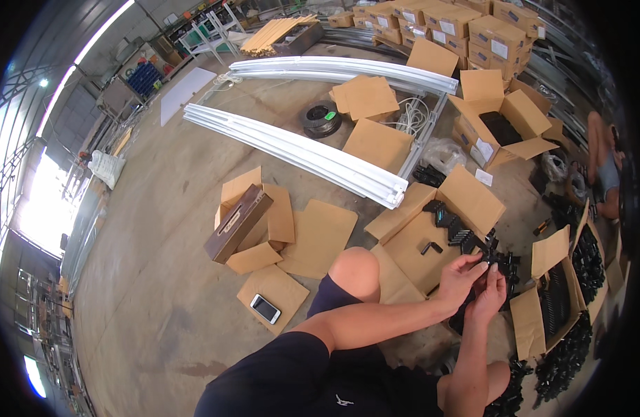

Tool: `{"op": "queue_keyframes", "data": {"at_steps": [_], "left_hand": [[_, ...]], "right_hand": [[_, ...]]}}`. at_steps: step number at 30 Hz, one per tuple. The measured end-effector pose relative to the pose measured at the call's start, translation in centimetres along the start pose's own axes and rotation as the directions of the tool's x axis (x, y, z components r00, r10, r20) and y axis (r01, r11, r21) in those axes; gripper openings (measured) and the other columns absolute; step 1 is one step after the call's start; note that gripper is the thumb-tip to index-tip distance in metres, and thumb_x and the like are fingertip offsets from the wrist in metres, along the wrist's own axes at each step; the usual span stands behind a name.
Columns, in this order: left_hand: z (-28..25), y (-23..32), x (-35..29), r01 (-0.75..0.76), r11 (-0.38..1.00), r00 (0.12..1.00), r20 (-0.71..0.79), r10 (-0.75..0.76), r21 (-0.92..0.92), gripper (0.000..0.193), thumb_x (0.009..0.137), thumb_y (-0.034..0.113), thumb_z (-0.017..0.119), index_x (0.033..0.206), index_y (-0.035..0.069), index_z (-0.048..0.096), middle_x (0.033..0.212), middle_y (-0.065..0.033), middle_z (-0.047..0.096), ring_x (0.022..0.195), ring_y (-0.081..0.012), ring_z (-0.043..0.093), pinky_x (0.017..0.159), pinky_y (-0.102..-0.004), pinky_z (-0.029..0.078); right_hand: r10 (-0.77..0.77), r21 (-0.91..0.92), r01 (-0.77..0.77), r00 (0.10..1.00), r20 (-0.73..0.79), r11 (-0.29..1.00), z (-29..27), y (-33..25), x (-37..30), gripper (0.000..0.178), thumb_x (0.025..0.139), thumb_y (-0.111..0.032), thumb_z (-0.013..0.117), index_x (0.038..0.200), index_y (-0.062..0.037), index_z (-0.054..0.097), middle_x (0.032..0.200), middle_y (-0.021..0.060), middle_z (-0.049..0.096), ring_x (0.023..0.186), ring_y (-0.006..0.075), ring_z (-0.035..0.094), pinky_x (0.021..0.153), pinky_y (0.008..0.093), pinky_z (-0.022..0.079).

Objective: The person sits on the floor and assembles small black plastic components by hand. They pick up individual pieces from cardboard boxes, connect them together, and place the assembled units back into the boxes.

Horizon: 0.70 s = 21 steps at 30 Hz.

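My left hand (460,280) and my right hand (488,297) meet at the right, both with fingertips pinched on a small black plastic part (491,258). Its exact kind is too small to make out. Just beyond my hands lies an open cardboard box (411,240), with a row of black angled pieces (453,225) along its far right side. Two small black pieces (431,248) rest apart on its cardboard. More black parts behind my fingers are partly hidden.
An open carton (530,324) and heaped black parts (564,365) lie at the right. Long white metal profiles (299,153) cross the floor ahead. A phone (266,308) rests on cardboard at my left. Stacked cartons (441,28) stand far back. Another person (604,167) is at the right edge.
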State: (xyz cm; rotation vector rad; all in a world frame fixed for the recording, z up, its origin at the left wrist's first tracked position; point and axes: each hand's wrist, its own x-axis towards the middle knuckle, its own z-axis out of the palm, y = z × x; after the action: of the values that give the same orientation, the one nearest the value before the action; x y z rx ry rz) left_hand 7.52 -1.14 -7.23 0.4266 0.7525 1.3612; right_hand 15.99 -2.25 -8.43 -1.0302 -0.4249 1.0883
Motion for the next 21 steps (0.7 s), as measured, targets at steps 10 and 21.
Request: {"op": "queue_keyframes", "data": {"at_steps": [10,21], "left_hand": [[-0.3,0.6,-0.5,0.027,1.0,1.0,0.009,-0.027,0.001,0.031,0.098,0.007,0.073,0.127,-0.002,0.066,0.11,-0.0065,0.074,0.095,-0.0087,0.067,0.086,-0.0251,0.054],[-0.3,0.5,-0.7,0.026,0.999,1.0,0.014,-0.026,-0.024,0.031,0.098,0.007,0.073,0.128,-0.001,0.066,0.11,-0.0064,0.074,0.095,-0.009,0.067,0.086,-0.0256,0.055]], "right_hand": [[-0.021,-0.008,0.02,0.999,-0.035,1.0,1.4,-0.1,-1.0,0.011,0.105,-0.015,0.065,0.099,-0.0052,0.066,0.088,-0.0009,0.067,0.073,0.005,0.056,0.066,0.022,0.048],[-0.032,-0.025,0.03,0.997,-0.065,0.999,1.9,-0.5,-1.1,0.012,0.104,-0.016,0.067,0.1,-0.0048,0.066,0.086,-0.0023,0.065,0.069,0.0034,0.05,0.061,0.0209,0.041]]}}
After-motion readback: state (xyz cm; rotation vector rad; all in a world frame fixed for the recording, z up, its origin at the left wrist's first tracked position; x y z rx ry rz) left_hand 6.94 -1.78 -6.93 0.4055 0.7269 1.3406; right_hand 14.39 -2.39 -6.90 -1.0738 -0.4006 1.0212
